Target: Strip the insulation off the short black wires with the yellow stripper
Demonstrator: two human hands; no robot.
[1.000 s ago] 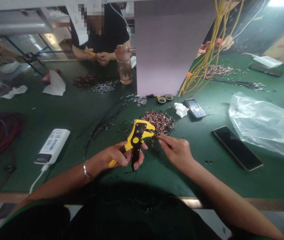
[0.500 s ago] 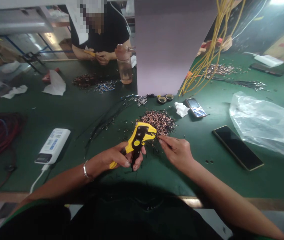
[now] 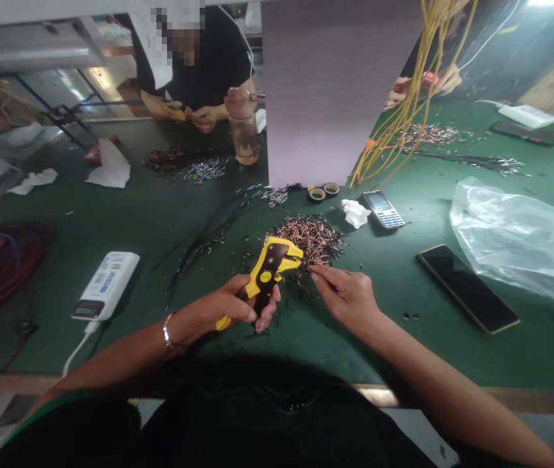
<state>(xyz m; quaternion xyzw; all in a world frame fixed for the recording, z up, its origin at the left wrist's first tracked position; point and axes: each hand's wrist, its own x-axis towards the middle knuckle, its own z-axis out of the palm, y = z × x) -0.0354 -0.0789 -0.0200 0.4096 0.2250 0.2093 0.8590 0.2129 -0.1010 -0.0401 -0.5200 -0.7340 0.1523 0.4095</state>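
Yellow and black wire strippers point(image 3: 269, 270) are in my left hand point(image 3: 242, 305), fingers wrapped round the handles, jaws pointing right. My right hand point(image 3: 347, 292) pinches a short dark wire point(image 3: 308, 267) between thumb and forefinger, just beside the jaws. Whether the wire's end is inside the jaws I cannot tell. Just beyond both hands a heap of short wire pieces with bare copper ends point(image 3: 312, 239) lies on the green table point(image 3: 160, 221). Long black wires point(image 3: 193, 244) are spread to the left of the heap.
A white power bank point(image 3: 106, 286) and red cable coil point(image 3: 1, 266) lie left. On the right are a keypad phone point(image 3: 384, 209), smartphone point(image 3: 469, 288) and plastic bag point(image 3: 515, 240). A board point(image 3: 325, 91) stands ahead; a bottle point(image 3: 243, 130) and a co-worker's hands point(image 3: 203, 118) are beyond.
The strippers have shifted very slightly left, widening the gap to my right fingers a little. The whole view has moved slightly. Both hands keep their grip.
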